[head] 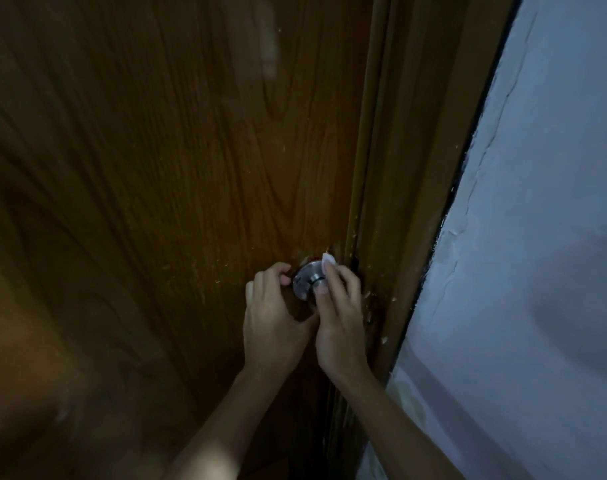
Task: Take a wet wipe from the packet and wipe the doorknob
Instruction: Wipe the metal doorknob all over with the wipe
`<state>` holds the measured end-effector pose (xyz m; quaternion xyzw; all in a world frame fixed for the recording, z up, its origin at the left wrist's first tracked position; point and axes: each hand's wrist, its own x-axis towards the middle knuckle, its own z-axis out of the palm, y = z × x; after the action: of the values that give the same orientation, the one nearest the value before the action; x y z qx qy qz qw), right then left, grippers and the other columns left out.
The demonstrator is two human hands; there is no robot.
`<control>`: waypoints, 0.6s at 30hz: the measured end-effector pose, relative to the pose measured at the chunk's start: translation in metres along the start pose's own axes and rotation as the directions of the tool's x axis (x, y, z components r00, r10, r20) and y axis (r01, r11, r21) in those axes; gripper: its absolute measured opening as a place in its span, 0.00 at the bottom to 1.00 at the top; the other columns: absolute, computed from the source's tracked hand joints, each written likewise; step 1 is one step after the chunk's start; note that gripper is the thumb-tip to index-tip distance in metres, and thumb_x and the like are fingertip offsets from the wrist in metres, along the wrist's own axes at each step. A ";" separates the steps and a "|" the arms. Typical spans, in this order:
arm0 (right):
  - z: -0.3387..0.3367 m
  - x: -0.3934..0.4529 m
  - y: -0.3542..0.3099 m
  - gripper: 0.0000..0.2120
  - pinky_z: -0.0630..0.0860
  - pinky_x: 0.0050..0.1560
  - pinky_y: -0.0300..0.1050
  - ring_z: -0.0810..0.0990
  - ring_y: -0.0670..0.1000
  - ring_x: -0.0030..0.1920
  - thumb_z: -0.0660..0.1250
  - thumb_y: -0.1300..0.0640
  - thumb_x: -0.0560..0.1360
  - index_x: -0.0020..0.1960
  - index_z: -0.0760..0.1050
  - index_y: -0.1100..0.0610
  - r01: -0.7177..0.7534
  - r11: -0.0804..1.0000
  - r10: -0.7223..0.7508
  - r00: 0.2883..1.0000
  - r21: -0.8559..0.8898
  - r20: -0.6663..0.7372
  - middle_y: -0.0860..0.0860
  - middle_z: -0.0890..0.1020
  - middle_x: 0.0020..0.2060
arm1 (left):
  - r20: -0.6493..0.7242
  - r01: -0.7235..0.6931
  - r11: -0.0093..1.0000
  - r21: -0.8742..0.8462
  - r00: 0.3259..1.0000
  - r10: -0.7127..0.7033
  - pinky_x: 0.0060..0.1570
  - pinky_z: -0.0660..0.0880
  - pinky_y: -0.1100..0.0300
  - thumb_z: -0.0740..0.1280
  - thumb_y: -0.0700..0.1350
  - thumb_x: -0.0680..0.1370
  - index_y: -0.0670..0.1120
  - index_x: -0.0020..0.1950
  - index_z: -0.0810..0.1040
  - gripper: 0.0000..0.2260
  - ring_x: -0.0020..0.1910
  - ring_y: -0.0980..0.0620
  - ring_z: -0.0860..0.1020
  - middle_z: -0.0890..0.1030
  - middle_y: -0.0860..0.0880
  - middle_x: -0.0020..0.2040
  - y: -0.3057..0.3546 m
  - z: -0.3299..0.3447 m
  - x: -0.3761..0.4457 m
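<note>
A round silver doorknob [305,280] sits on the right side of a brown wooden door [156,168]. My right hand [340,317] presses a small white wet wipe [328,261] against the knob's right side; only a corner of the wipe shows above my fingers. My left hand [272,313] is just left of the knob, fingers curled, its fingertips at the knob's edge. Whether it holds anything is hidden. No wipe packet is in view.
The brown door frame [409,202] runs up the right of the door, with chipped paint near the latch. A pale, cracked wall [537,237] fills the right side. The scene is dim.
</note>
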<state>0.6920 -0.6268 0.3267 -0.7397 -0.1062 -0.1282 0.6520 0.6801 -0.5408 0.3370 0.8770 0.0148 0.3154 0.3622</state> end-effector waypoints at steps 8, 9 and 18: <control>0.002 0.003 -0.011 0.26 0.69 0.59 0.39 0.67 0.47 0.63 0.51 0.44 0.76 0.72 0.59 0.50 -0.088 0.996 0.088 0.995 -0.004 -0.042 0.48 0.64 0.67 | 0.031 0.015 0.999 -0.038 0.999 -0.013 0.41 0.64 0.72 0.73 0.48 0.67 0.46 0.65 0.67 0.29 0.53 0.59 0.66 0.73 0.51 0.55 0.002 0.000 0.001; 0.003 0.001 -0.010 0.26 0.66 0.56 0.31 0.65 0.44 0.63 0.50 0.44 0.77 0.73 0.59 0.49 -0.045 0.997 0.043 0.999 -0.055 -0.026 0.47 0.62 0.68 | 0.031 0.014 0.999 -0.044 0.999 -0.013 0.42 0.64 0.72 0.73 0.49 0.67 0.46 0.65 0.67 0.29 0.53 0.59 0.66 0.73 0.51 0.55 0.002 0.000 0.001; -0.005 0.000 -0.007 0.19 0.60 0.72 0.48 0.63 0.46 0.71 0.56 0.54 0.80 0.71 0.63 0.54 -0.030 0.986 0.023 0.999 -0.163 -0.047 0.50 0.67 0.71 | 0.012 0.030 0.999 -0.031 0.999 -0.030 0.41 0.63 0.72 0.74 0.49 0.66 0.46 0.64 0.68 0.29 0.51 0.59 0.65 0.72 0.53 0.53 0.001 0.002 -0.001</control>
<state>0.6897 -0.6312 0.3341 -0.7889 -0.0707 -0.1446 0.5930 0.6804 -0.5428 0.3363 0.8727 0.0211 0.3052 0.3807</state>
